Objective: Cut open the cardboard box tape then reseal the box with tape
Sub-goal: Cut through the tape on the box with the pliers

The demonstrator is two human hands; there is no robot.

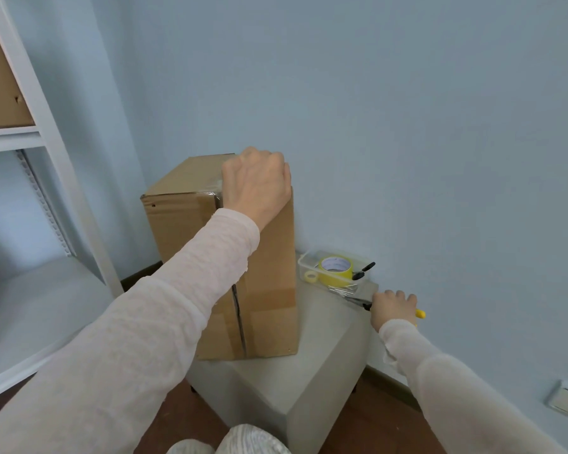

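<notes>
Box (266, 290) is stood on end on the bench (325, 339) and steadied under the left hand (254, 185), fingers curled over its top edge, probably so it won't tip. A yellow-handled cutter (358, 301) is gripped in the right hand (394, 308), just beside the tub (304, 258) holding the tape roll (336, 271). Seam looks uncut tbh.

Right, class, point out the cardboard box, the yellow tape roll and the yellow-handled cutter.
cardboard box (273, 263), head view, near side face.
yellow tape roll (337, 278), head view, outer yellow side.
yellow-handled cutter (358, 301), head view, metal blade.
</notes>
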